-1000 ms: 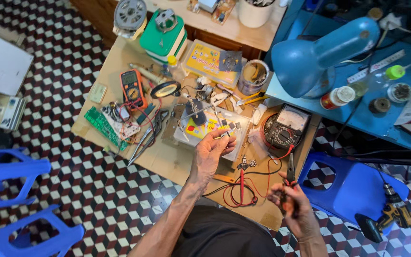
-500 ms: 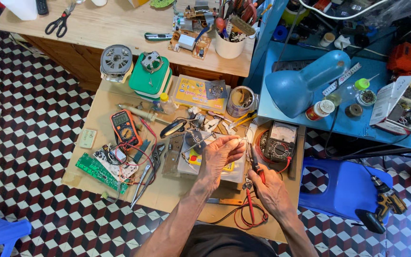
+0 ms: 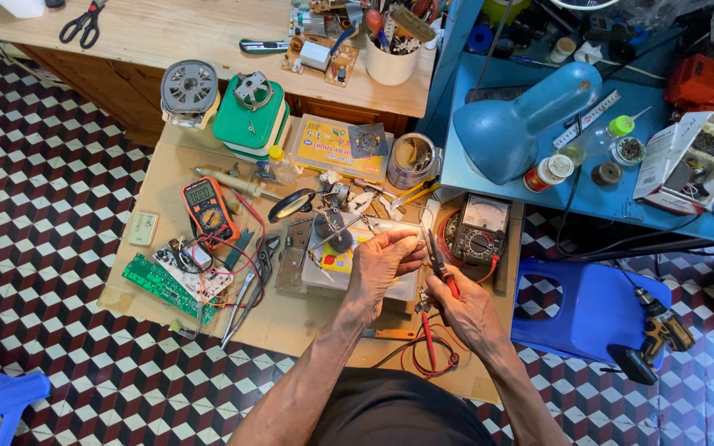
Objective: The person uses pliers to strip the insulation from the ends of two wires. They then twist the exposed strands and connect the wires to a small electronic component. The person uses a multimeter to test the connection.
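Two tables fill most of the view from the head camera. One is a low wooden table (image 3: 291, 318) covered with tools and parts. Beside it on the right stands a blue table (image 3: 621, 194), and a big blue lamp (image 3: 522, 120) rests on that one. Under the blue table sits a blue stool (image 3: 588, 306), with a yellow and black drill (image 3: 654, 339) lying on the floor next to it.

Next in size, a green box with a metal part on top (image 3: 251, 116) sits at the far side of the wooden table, close to a round grey motor (image 3: 189, 87). A flat yellow box (image 3: 334, 147) lies just right of the green one.

In the middle of the wooden table is a grey metal block with a yellow part on it (image 3: 336, 260). The left hand (image 3: 380, 266) rests over this block, fingers curled and pinching something very small; I cannot tell what it is.

Right beside it, the right hand (image 3: 468, 310) is closed around red-handled pliers (image 3: 441, 268). Their dark tips point up toward the left hand's fingers.

A grey meter with a dial (image 3: 479, 231) sits just behind the pliers. An orange meter (image 3: 208, 206) lies on the left, near a green circuit board (image 3: 167, 285).
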